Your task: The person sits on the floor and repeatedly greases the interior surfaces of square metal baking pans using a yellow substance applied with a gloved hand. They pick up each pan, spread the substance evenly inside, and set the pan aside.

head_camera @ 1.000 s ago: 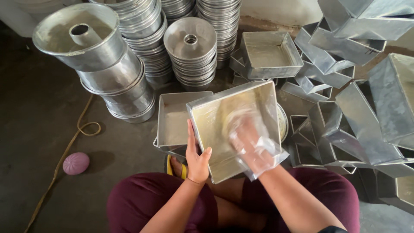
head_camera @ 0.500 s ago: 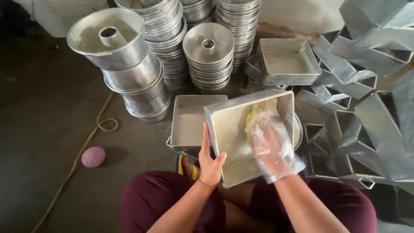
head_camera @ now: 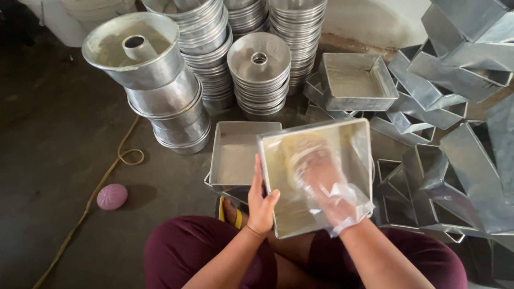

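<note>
On the dark floor (head_camera: 59, 134), left hand (head_camera: 261, 200) grips a square pan (head_camera: 350, 144); bagged right hand (head_camera: 321, 184) presses flat inside.

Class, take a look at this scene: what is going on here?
A person sits on the floor among stacks of metal baking tins. The left hand grips the left edge of a square pan, tilting it up. The right hand, covered by a clear plastic bag, presses against the pan's inside. Another square pan lies just behind, with ring-shaped tube pans stacked beyond.
</note>
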`<state>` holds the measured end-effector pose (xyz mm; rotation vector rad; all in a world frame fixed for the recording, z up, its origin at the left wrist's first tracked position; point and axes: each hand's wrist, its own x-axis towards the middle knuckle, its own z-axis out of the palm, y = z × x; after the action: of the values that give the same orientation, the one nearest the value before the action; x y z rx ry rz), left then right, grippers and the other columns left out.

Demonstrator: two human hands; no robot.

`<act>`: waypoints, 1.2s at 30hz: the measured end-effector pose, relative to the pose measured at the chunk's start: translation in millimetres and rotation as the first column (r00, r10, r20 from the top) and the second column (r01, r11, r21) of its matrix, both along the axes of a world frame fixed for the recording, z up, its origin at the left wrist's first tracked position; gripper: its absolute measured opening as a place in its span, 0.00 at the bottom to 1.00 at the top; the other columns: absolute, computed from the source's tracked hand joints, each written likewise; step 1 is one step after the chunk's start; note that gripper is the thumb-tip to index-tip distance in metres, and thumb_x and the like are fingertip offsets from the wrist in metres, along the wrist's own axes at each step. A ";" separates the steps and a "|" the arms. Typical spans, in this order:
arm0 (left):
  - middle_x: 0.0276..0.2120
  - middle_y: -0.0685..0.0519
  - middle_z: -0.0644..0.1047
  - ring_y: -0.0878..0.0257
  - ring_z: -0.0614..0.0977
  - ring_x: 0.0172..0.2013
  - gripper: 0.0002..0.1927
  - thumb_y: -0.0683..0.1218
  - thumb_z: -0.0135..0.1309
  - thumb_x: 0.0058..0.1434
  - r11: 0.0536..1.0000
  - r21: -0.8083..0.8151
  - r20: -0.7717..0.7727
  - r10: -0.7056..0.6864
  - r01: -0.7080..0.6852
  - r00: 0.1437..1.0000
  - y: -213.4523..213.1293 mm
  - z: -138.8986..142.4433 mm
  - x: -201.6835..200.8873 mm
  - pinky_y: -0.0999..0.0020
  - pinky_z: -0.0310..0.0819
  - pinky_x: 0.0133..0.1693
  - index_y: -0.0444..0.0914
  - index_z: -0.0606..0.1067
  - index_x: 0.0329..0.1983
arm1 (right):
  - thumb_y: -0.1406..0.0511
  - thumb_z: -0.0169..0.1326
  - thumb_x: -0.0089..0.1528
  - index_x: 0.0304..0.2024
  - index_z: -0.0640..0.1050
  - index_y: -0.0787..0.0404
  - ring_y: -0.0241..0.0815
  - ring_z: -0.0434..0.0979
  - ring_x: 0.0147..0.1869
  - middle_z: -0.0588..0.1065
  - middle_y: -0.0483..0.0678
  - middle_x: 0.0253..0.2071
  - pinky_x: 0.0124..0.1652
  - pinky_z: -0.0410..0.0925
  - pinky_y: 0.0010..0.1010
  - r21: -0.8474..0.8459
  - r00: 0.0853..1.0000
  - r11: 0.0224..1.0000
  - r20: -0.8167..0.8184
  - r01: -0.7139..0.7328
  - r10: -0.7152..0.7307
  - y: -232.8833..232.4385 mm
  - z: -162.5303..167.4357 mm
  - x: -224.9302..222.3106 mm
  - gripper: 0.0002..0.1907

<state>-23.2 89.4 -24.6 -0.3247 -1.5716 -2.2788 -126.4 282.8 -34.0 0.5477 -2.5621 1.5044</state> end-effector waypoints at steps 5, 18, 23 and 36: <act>0.77 0.42 0.54 0.55 0.60 0.73 0.54 0.51 0.59 0.58 0.998 -0.033 0.048 0.052 -0.051 0.997 -2.6 3.9 -1.6 0.63 0.52 0.69 0.31 0.43 0.79 | 0.66 0.46 0.64 0.51 0.75 0.59 0.44 0.76 0.54 0.77 0.50 0.48 0.56 0.67 0.35 -0.116 0.967 0.971 -0.124 0.207 -0.221 5.3 52.1 12.4 0.14; 0.78 0.41 0.54 0.53 0.58 0.75 0.53 0.48 0.57 0.54 0.989 -0.083 0.038 0.128 -0.124 0.991 -4.3 6.3 0.8 0.62 0.49 0.71 0.30 0.45 0.79 | 0.66 0.48 0.61 0.43 0.78 0.58 0.44 0.79 0.46 0.78 0.48 0.41 0.47 0.71 0.34 0.247 0.929 0.921 -0.295 0.301 -0.225 -13.2 57.8 54.7 0.10; 0.75 0.41 0.58 0.54 0.63 0.72 0.53 0.49 0.59 0.57 0.985 -0.010 0.006 0.171 -0.170 0.985 -11.5 6.9 -2.9 0.63 0.54 0.69 0.31 0.45 0.79 | 0.66 0.49 0.60 0.40 0.79 0.58 0.44 0.80 0.43 0.79 0.48 0.38 0.44 0.73 0.34 0.654 0.979 0.749 -0.202 0.106 0.037 -15.5 33.1 80.4 0.09; 0.70 0.44 0.65 0.57 0.70 0.62 0.53 0.52 0.58 0.61 0.985 0.056 0.004 0.162 -0.162 0.987 -19.1 6.6 -4.4 0.64 0.60 0.64 0.33 0.43 0.81 | 0.65 0.53 0.57 0.36 0.77 0.60 0.43 0.78 0.38 0.77 0.47 0.34 0.40 0.72 0.37 -0.165 0.953 0.942 0.031 -0.291 0.300 -29.3 41.9 90.4 0.07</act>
<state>-27.6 70.3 -18.0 -0.1751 -1.4734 -2.1928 -35.9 253.5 7.9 0.9142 -2.4542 1.8227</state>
